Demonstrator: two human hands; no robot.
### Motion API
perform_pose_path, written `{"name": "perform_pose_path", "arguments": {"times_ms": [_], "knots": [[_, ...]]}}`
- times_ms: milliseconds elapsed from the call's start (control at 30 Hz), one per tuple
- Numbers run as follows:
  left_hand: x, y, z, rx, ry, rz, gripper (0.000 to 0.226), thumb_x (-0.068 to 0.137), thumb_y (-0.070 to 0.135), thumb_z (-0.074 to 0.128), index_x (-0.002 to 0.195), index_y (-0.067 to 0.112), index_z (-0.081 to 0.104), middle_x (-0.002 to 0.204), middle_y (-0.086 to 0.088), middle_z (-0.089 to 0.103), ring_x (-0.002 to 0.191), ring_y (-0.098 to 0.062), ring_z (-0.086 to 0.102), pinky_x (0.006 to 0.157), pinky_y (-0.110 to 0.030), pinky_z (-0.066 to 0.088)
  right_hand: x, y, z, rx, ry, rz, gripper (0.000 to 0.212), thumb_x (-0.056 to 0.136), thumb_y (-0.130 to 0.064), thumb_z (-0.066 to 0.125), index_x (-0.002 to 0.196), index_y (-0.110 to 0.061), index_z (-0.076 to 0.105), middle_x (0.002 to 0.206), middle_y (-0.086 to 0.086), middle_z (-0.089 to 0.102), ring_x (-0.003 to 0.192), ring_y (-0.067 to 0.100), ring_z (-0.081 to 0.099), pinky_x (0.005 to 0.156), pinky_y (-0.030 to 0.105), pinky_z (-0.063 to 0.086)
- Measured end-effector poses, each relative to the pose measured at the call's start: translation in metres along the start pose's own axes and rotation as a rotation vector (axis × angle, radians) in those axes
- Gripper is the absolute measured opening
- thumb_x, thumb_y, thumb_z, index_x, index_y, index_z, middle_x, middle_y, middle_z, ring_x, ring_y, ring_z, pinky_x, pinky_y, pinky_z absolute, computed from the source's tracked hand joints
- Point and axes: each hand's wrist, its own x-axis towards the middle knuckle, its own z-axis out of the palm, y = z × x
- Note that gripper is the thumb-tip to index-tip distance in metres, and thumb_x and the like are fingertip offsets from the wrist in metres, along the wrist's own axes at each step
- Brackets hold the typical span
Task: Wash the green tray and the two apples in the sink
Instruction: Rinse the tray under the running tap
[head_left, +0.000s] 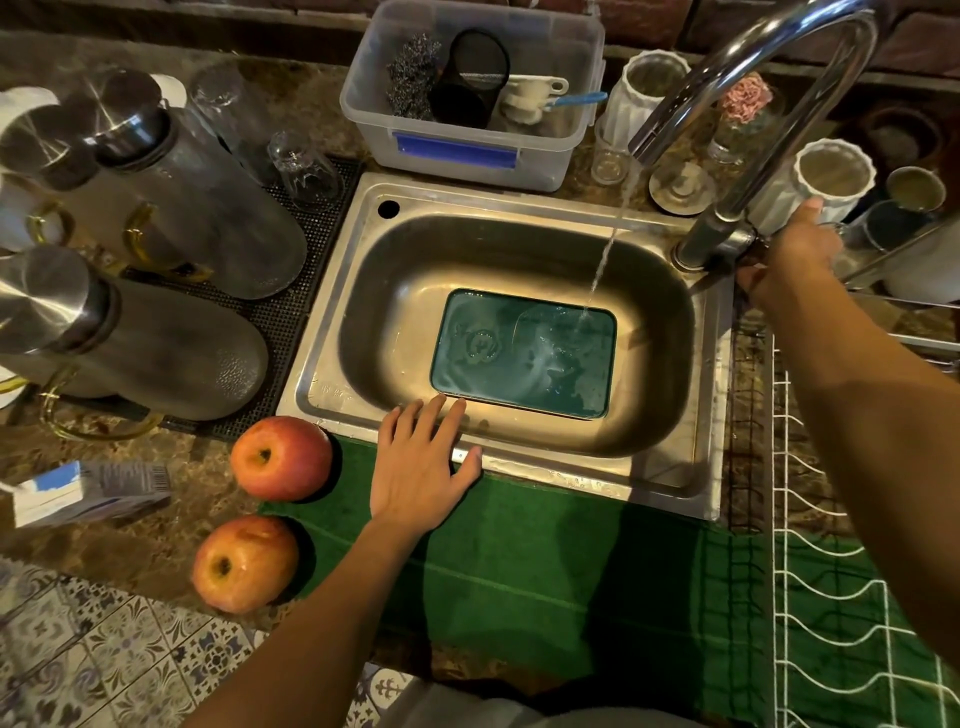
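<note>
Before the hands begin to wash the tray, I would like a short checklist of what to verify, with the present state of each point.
1. Water runs from the faucet onto the green tray: ok.
2. The tray lies flat at the bottom of the sink: ok.
3. Left hand is free, resting open on the sink's front rim: ok.
4. Right hand is at the faucet's base; its grip on the handle: cannot tell.
5. Both apples wait on the counter, outside the sink: ok.
6. Drain open or plugged, hidden under the tray: cannot tell.
</note>
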Motion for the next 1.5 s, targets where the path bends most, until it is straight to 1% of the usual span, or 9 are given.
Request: {"name": "perform_pose_path", "arguments": {"times_ms": [367,433,567,733,800,967,1133,1400,1500], "knots": [[0.0,0.001,-0.003,-0.005,-0.031,-0.017,0.058,0.096,0.055,0.042,0.142,0.021,0.051,0.141,-0.005,0.056,0.13,-0.028,0.049,0.115,-0.048,0.03,-0.004,-0.001,-0.004,0.011,-0.027,0.022,0.051,0.098,-0.047,0.051,0.14,-0.018,0.046,0.106,0.001,0.061,0.097,0.021,0.068,0.078,0.041,0.062],[0.0,0.001,-0.003,-0.008,-0.026,-0.014,0.058,0.096,0.055,0.042,0.142,0.021,0.051,0.141,-0.005,0.056,0.129,-0.027,0.049,0.115,-0.048,0.03,-0.003,-0.001,-0.004,0.022,-0.034,0.033,0.047,0.098,-0.048,0.051,0.134,-0.018,0.048,0.109,0.002,0.063,0.097,0.022,0.069,0.081,0.044,0.061],[0.0,0.001,-0.003,-0.002,-0.024,-0.01,0.058,0.096,0.054,0.043,0.142,0.02,0.052,0.139,-0.006,0.058,0.127,-0.028,0.05,0.114,-0.047,0.029,-0.007,-0.003,-0.004,0.054,-0.058,0.034,0.03,0.098,-0.048,0.052,0.114,-0.023,0.047,0.1,0.001,0.064,0.089,0.019,0.071,0.071,0.039,0.063],[0.0,0.0,-0.005,0.002,-0.043,-0.005,0.058,0.096,0.055,0.044,0.142,0.021,0.053,0.14,-0.005,0.057,0.127,-0.027,0.05,0.114,-0.047,0.029,-0.005,-0.002,-0.006,0.027,-0.058,0.032,0.047,0.098,-0.048,0.05,0.135,-0.018,0.046,0.121,0.006,0.063,0.099,0.021,0.068,0.081,0.042,0.061],[0.001,0.001,-0.006,0.006,-0.056,-0.011,0.058,0.096,0.055,0.044,0.142,0.021,0.053,0.14,-0.005,0.057,0.127,-0.027,0.05,0.114,-0.047,0.03,-0.005,-0.003,-0.006,0.011,-0.044,0.03,0.047,0.1,-0.046,0.049,0.137,-0.017,0.044,0.118,0.004,0.062,0.1,0.021,0.067,0.084,0.043,0.061],[0.001,0.002,-0.007,-0.013,-0.071,-0.016,0.057,0.096,0.055,0.042,0.142,0.022,0.053,0.142,-0.004,0.056,0.128,-0.029,0.05,0.114,-0.048,0.029,-0.011,-0.004,-0.002,-0.011,-0.026,0.02,0.038,0.101,-0.045,0.046,0.128,-0.018,0.046,0.108,0.001,0.062,0.092,0.015,0.067,0.063,0.031,0.059],[0.001,0.001,-0.007,-0.005,-0.092,-0.017,0.057,0.096,0.056,0.04,0.141,0.023,0.054,0.143,-0.004,0.055,0.13,-0.028,0.048,0.116,-0.048,0.028,-0.009,-0.005,0.001,0.022,-0.025,0.035,0.041,0.102,-0.042,0.047,0.134,-0.017,0.045,0.103,0.0,0.062,0.093,0.017,0.069,0.078,0.042,0.063],[0.002,0.001,-0.006,-0.01,-0.09,-0.015,0.057,0.096,0.056,0.041,0.14,0.024,0.054,0.142,-0.003,0.055,0.13,-0.028,0.049,0.115,-0.048,0.028,-0.01,-0.006,0.0,0.115,-0.052,0.051,0.039,0.102,-0.041,0.047,0.133,-0.017,0.045,0.119,0.006,0.066,0.096,0.022,0.072,0.073,0.042,0.064],[0.001,0.001,-0.006,-0.016,-0.082,-0.011,0.056,0.096,0.056,0.041,0.14,0.024,0.054,0.141,-0.003,0.056,0.129,-0.028,0.049,0.115,-0.048,0.028,-0.01,-0.006,-0.001,0.131,-0.051,0.057,0.039,0.102,-0.041,0.046,0.133,-0.017,0.045,0.122,0.008,0.066,0.099,0.023,0.071,0.079,0.046,0.062]]}}
